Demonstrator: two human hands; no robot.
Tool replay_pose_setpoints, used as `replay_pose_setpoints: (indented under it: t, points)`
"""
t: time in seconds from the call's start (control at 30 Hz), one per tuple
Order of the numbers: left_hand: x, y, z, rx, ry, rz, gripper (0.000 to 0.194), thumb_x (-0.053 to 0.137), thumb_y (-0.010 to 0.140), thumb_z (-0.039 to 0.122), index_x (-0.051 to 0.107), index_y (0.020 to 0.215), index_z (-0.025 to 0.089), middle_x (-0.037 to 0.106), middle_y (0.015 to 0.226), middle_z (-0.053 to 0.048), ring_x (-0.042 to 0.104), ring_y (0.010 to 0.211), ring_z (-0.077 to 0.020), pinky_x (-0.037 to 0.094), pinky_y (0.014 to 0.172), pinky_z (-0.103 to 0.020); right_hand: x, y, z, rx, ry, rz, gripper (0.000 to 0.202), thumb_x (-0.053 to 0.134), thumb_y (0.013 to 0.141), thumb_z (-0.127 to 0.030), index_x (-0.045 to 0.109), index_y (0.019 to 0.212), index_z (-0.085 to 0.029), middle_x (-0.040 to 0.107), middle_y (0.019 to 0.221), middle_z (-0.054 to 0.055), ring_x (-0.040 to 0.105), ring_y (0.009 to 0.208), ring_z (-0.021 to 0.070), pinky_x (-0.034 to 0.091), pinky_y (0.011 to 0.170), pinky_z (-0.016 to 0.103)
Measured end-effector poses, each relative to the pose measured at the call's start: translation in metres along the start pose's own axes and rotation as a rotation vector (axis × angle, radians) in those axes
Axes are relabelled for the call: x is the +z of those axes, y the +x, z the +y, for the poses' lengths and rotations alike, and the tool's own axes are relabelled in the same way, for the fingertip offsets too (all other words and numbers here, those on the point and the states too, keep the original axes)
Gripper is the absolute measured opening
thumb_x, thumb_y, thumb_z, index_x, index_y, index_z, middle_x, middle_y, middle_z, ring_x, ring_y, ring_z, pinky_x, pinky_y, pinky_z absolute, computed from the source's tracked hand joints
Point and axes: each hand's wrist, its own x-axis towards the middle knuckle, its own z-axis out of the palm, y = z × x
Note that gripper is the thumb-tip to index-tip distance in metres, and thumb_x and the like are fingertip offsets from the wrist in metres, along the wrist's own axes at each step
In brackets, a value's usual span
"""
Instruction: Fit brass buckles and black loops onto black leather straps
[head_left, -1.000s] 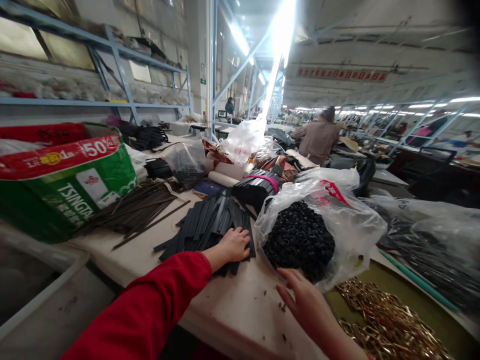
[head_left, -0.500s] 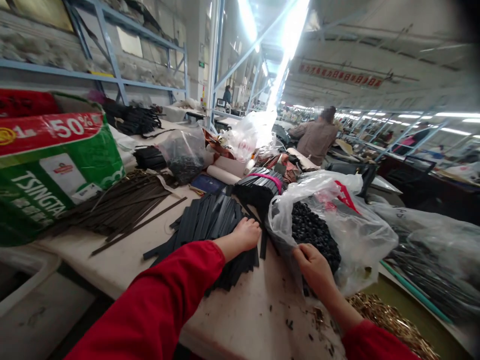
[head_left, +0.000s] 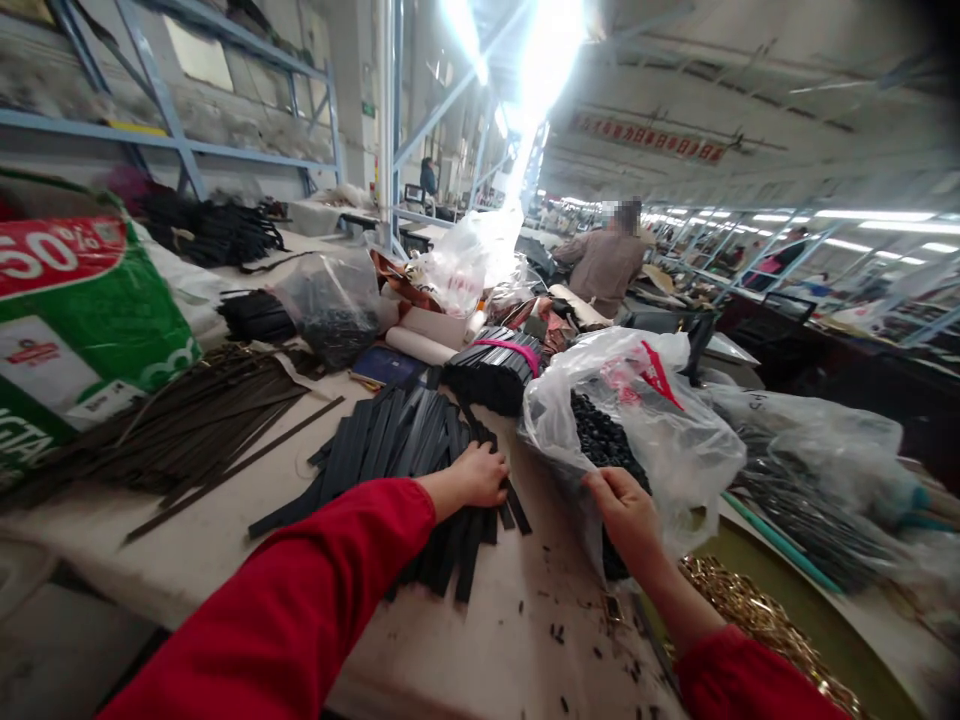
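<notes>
My left hand (head_left: 480, 474) is closed over the right edge of a pile of flat black strips (head_left: 390, 440), fingers curled around some of them; its fingertips are partly hidden. With my right hand (head_left: 626, 508) I pinch the near edge of a clear plastic bag (head_left: 694, 450) between thumb and fingers. Inside the bag lie many small black pieces (head_left: 604, 435), partly covered by the plastic. Behind the strips stands a bundle of grey strips (head_left: 499, 355) tied with a pink band.
Brown strips (head_left: 217, 430) and a green-and-red carton (head_left: 90, 300) lie to the left. Gold-coloured metal parts (head_left: 757, 615) fill an olive tray (head_left: 806, 610) at right. Tiny black bits (head_left: 556, 634) are scattered on the table (head_left: 420, 650). A person (head_left: 604, 260) is further back.
The view has swung right. My left hand has shifted slightly right against the pile, and strips at its right edge have moved with it. Less of the bag's black contents shows.
</notes>
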Motion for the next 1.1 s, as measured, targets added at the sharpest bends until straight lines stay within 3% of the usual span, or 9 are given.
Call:
replay_pose_setpoints:
  t: [0.13, 0.27, 0.37, 0.43, 0.57, 0.67, 0.87, 1.0, 1.1]
  points:
    - [-0.015, -0.048, 0.003, 0.087, 0.029, -0.006, 0.031, 0.050, 0.076, 0.038, 0.064, 0.095, 0.018, 0.063, 0.099, -0.010, 0.047, 0.106, -0.0281, 0.031, 0.092, -0.042, 0.017, -0.016, -0.004, -0.103, -0.086, -0.129, 0.031, 0.039, 0.086, -0.032, 0.056, 0.065, -0.017, 0.055, 0.068, 0.002, 0.052, 0.067, 0.0146, 0.039, 0.064, 0.025]
    - [-0.032, -0.075, 0.013, 0.111, 0.065, -0.007, 0.030, 0.052, 0.075, 0.028, 0.060, 0.103, 0.022, 0.057, 0.116, -0.006, 0.039, 0.117, -0.0252, 0.022, 0.101, -0.040, 0.038, -0.050, -0.018, -0.303, -0.292, -0.362, 0.022, 0.044, 0.083, -0.020, 0.062, 0.072, -0.017, 0.062, 0.078, 0.005, 0.056, 0.073, 0.0159, 0.040, 0.070, 0.026]
    - [-0.038, -0.086, 0.023, -0.084, 0.079, 0.042, 0.040, 0.057, 0.071, 0.031, 0.055, 0.110, 0.021, 0.050, 0.125, -0.007, 0.037, 0.119, -0.0248, 0.019, 0.103, -0.038, 0.036, -0.073, -0.022, -0.464, -0.328, -0.379, 0.025, 0.050, 0.079, -0.016, 0.062, 0.100, -0.017, 0.062, 0.106, 0.009, 0.055, 0.095, 0.0212, 0.039, 0.086, 0.032]
    - [-0.036, -0.089, 0.032, -0.251, 0.090, 0.069, 0.041, 0.060, 0.069, 0.036, 0.056, 0.105, 0.015, 0.052, 0.118, -0.012, 0.040, 0.115, -0.0278, 0.020, 0.101, -0.041, 0.025, -0.083, -0.019, -0.464, -0.327, -0.323, 0.032, 0.051, 0.079, -0.018, 0.058, 0.110, -0.016, 0.059, 0.115, 0.011, 0.052, 0.103, 0.0242, 0.036, 0.091, 0.037]
    - [-0.028, -0.085, 0.049, -0.434, 0.090, 0.089, 0.018, 0.054, 0.072, 0.024, 0.061, 0.082, 0.011, 0.057, 0.098, -0.016, 0.047, 0.102, -0.0301, 0.030, 0.091, -0.045, 0.000, -0.100, -0.006, -0.385, -0.289, -0.354, 0.029, 0.048, 0.081, -0.019, 0.060, 0.107, -0.014, 0.061, 0.109, 0.011, 0.054, 0.098, 0.0225, 0.040, 0.088, 0.035]
    - [-0.030, -0.075, 0.057, -0.546, 0.040, 0.157, 0.013, 0.051, 0.072, 0.018, 0.062, 0.073, 0.011, 0.059, 0.091, -0.016, 0.051, 0.097, -0.0293, 0.035, 0.084, -0.043, -0.014, -0.115, 0.000, -0.365, -0.260, -0.390, 0.027, 0.048, 0.081, -0.017, 0.060, 0.106, -0.015, 0.062, 0.106, 0.009, 0.056, 0.095, 0.0214, 0.041, 0.085, 0.034]
    - [-0.058, -0.077, 0.051, -0.773, -0.166, 0.336, 0.027, 0.035, 0.084, 0.021, 0.056, 0.098, 0.011, 0.063, 0.093, -0.013, 0.060, 0.083, -0.0188, 0.045, 0.073, -0.031, -0.021, -0.152, -0.013, -0.352, -0.199, -0.431, 0.025, 0.046, 0.083, -0.016, 0.061, 0.102, -0.016, 0.063, 0.097, 0.009, 0.057, 0.091, 0.0201, 0.042, 0.080, 0.030]
    - [-0.062, -0.132, 0.068, -0.845, -0.336, 0.316, 0.034, 0.029, 0.084, 0.013, 0.042, 0.115, 0.009, 0.067, 0.080, -0.006, 0.062, 0.059, -0.0110, 0.047, 0.056, -0.022, -0.006, -0.176, -0.041, -0.452, -0.131, -0.583, 0.023, 0.048, 0.082, -0.018, 0.062, 0.099, -0.020, 0.063, 0.088, 0.006, 0.059, 0.080, 0.0169, 0.042, 0.070, 0.025]
    - [-0.046, -0.194, 0.100, -0.880, -0.374, 0.263, 0.027, 0.034, 0.082, 0.014, 0.049, 0.105, 0.011, 0.067, 0.069, -0.004, 0.063, 0.056, -0.0135, 0.047, 0.055, -0.024, 0.018, -0.190, -0.063, -0.600, -0.082, -0.674, 0.021, 0.046, 0.082, -0.020, 0.064, 0.092, -0.022, 0.063, 0.082, 0.005, 0.059, 0.075, 0.0164, 0.042, 0.066, 0.025]
